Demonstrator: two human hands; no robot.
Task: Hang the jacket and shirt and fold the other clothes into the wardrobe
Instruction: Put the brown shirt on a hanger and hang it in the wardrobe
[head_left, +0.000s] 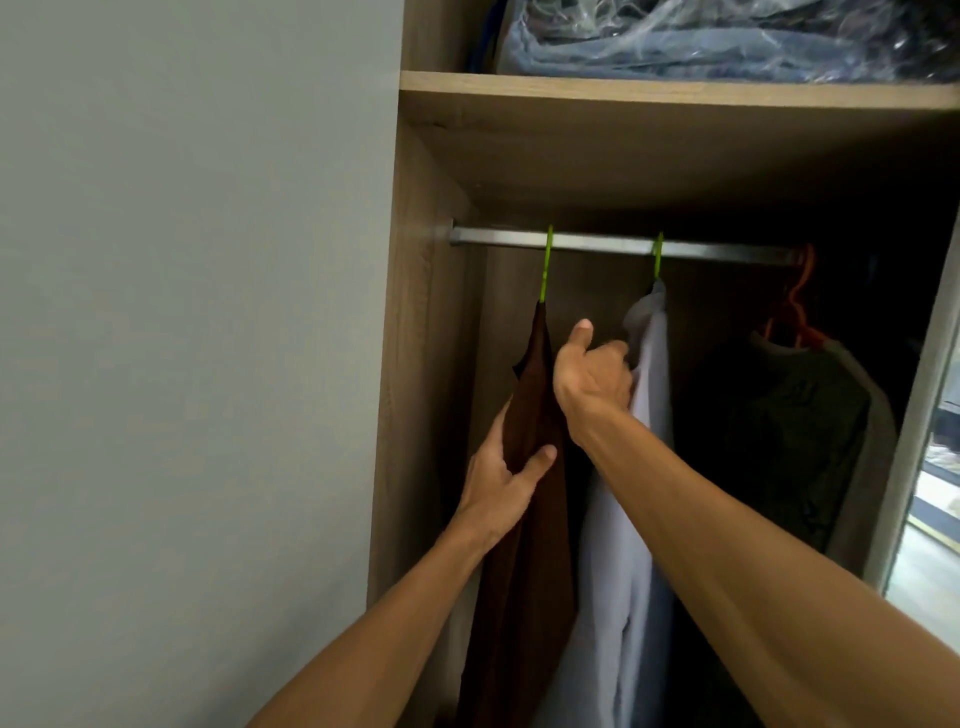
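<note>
A dark brown garment hangs from a green hanger on the metal rail of the wardrobe. My left hand grips its edge, thumb across the front of the cloth. To its right a pale grey-lilac garment hangs from a second green hanger. My right hand holds that garment near its shoulder, fingers curled into the fabric and thumb pointing up.
Further right on the rail an orange hanger carries a dark olive garment. A wooden shelf above holds bedding in a clear plastic bag. A grey wall stands left; a sliding door frame stands right.
</note>
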